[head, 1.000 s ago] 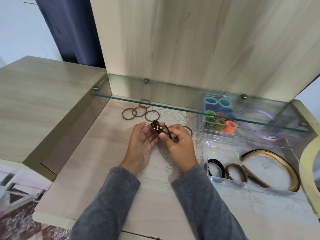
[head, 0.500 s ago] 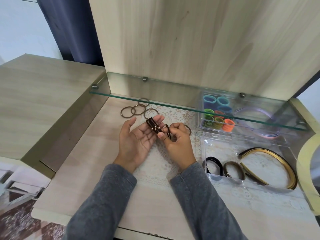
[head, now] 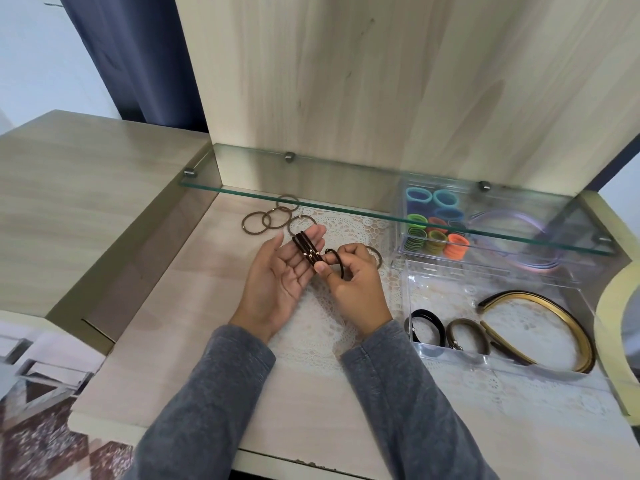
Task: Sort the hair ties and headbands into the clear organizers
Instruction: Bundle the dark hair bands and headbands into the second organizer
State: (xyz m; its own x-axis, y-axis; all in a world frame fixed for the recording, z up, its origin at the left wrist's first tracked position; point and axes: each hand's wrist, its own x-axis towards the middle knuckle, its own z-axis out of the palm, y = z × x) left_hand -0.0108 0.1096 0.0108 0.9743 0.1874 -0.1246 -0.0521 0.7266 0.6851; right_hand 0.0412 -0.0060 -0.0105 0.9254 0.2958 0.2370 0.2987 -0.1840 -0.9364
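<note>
We judge the sort about midway: the clear organizers [head: 450,355] at the desk's [head: 173,323] right hold headbands [head: 586,344] and coloured ties [head: 456,247], brown ties [head: 265,219] lie loose at the back, and dark ties [head: 304,247] rest on our flat left hand [head: 277,278], the right hand [head: 356,285] pinching one between curled fingers.

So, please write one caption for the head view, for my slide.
Dark brown hair ties lie across left hand; right hand pinches one, beside clear organizers.

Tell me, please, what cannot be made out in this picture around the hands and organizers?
Head view: how many dark hair ties lie across the left hand; they overlap.
Head view: a brown tie, mostly hidden behind the right hand.
Head view: pastel headbands, blurred by the glass shelf.
</note>
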